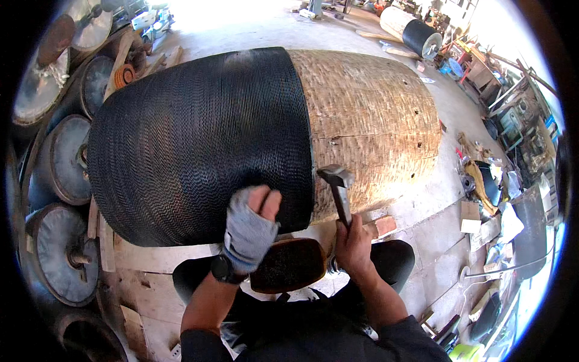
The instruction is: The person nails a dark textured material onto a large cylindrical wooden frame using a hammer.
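A large roller (202,145) lies across in front of me, its left part wrapped in black, finely ridged material. Its right part (368,102) is pale, dimpled and pierced by a few small holes. My left hand (250,229), in a grey fingerless glove, is curled against the lower black surface near the seam; what its fingers hold, if anything, is hidden. My right hand (353,247) grips a hammer (338,193), whose metal head is raised by the seam over the pale part. A dark padded seat (286,265) is between my knees, below the roller.
Rollers with metal end discs (63,253) are stacked along the left, beside wooden planks (107,247). A smaller black-and-pale roller (416,36) lies at the back right. Scraps, cardboard (470,217) and equipment crowd the right side. A brick-like block (382,226) sits near my right hand.
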A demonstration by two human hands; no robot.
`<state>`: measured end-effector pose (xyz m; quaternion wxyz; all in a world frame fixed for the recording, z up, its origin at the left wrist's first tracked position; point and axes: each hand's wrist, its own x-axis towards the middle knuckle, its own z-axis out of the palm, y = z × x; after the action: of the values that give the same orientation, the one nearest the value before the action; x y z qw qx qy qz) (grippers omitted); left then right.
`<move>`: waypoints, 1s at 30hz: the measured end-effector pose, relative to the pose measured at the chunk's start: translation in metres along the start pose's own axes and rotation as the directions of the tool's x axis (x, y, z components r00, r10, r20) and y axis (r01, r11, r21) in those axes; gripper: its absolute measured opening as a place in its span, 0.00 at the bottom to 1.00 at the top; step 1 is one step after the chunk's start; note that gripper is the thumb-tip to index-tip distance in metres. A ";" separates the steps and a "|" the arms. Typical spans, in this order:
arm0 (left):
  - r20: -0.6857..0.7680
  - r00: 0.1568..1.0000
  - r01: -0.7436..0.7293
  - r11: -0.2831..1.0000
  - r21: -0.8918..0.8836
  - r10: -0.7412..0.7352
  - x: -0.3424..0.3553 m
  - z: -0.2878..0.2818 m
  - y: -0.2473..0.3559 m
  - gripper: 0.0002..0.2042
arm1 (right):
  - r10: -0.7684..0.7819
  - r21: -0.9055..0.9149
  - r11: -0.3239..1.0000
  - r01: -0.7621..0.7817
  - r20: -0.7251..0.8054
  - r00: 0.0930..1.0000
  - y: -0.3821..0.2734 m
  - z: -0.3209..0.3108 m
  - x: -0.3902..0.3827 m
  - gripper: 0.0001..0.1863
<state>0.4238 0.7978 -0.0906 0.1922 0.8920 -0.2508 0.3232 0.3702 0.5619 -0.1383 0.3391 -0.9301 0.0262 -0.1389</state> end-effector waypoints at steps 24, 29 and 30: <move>-0.273 0.957 0.007 0.938 0.347 0.094 0.055 0.021 -0.047 0.09 | -0.361 0.015 0.931 0.364 0.162 0.918 0.043 -0.033 -0.075 0.17; -0.244 0.967 0.029 0.919 0.393 0.073 0.054 0.022 -0.051 0.08 | -0.367 -0.039 0.913 0.406 0.357 0.859 0.044 -0.029 -0.085 0.17; -0.246 0.966 0.028 0.914 0.405 0.079 0.054 0.021 -0.050 0.08 | -0.371 -0.037 0.910 0.414 0.376 0.849 0.045 -0.024 -0.088 0.17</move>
<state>0.4981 0.8099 -0.0785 0.0298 0.8596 -0.1630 0.4834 0.2815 0.5250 -0.1706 0.2474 -0.9433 -0.2190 -0.0305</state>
